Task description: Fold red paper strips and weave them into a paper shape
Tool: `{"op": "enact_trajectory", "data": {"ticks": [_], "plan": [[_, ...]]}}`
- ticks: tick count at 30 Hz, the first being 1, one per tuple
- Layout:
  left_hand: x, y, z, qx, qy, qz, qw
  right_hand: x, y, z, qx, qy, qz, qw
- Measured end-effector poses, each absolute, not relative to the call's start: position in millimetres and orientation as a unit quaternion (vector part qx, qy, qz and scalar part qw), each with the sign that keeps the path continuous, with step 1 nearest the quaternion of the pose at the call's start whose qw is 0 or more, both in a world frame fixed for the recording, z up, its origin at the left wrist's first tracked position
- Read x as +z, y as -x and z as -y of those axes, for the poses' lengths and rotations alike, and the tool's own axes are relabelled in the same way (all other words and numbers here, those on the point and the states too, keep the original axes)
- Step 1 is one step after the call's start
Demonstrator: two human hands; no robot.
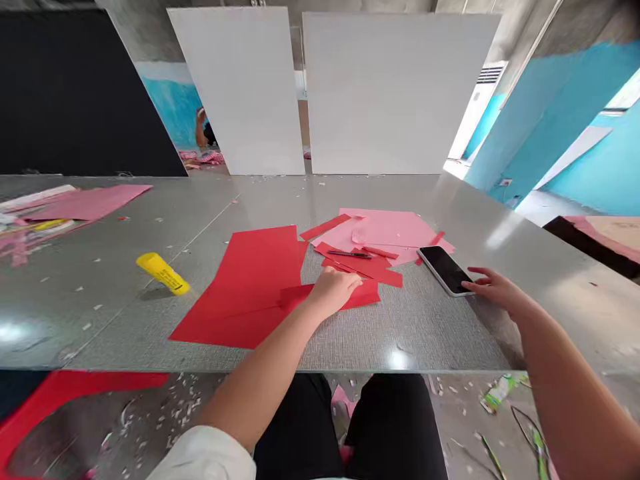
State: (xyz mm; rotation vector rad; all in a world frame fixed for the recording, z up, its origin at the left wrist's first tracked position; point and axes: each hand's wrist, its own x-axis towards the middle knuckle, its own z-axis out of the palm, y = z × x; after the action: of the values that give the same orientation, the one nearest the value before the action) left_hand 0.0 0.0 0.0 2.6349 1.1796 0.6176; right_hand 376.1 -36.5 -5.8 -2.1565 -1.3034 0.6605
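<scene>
My left hand [334, 291] rests on the folded edge of a large red paper sheet [240, 293], its fingers curled together. Beyond it, red paper strips [363, 267] lie over a pink paper sheet [383, 229], with a black-and-red pen [350, 254] on top. My right hand [495, 291] is spread open, fingertips at or just beside the lower right corner of a black smartphone [445, 270]. A yellow glue stick [163, 273] lies on its side left of the red sheet, apart from both hands.
The grey table [100, 313] has a near edge running below my forearms. Pink and assorted papers [85, 203] lie at its left. White boards [390, 93] stand beyond the far edge. Another person's arm [201, 128] shows far off. Paper scraps litter the floor.
</scene>
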Motion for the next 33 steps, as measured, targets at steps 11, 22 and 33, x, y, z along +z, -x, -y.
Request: {"op": "enact_trajectory", "data": {"ticks": [11, 22, 33], "plan": [[4, 2, 3, 0.198, -0.885, -0.410, 0.096, 1, -378, 28, 0.267, 0.817, 0.468, 0.207], [2, 6, 2, 0.201, -0.889, -0.397, 0.103, 0, -384, 27, 0.293, 0.809, 0.447, 0.246], [1, 0, 4, 0.209, -0.895, -0.382, 0.094, 14, -281, 33, 0.111, 0.684, 0.622, 0.366]]}}
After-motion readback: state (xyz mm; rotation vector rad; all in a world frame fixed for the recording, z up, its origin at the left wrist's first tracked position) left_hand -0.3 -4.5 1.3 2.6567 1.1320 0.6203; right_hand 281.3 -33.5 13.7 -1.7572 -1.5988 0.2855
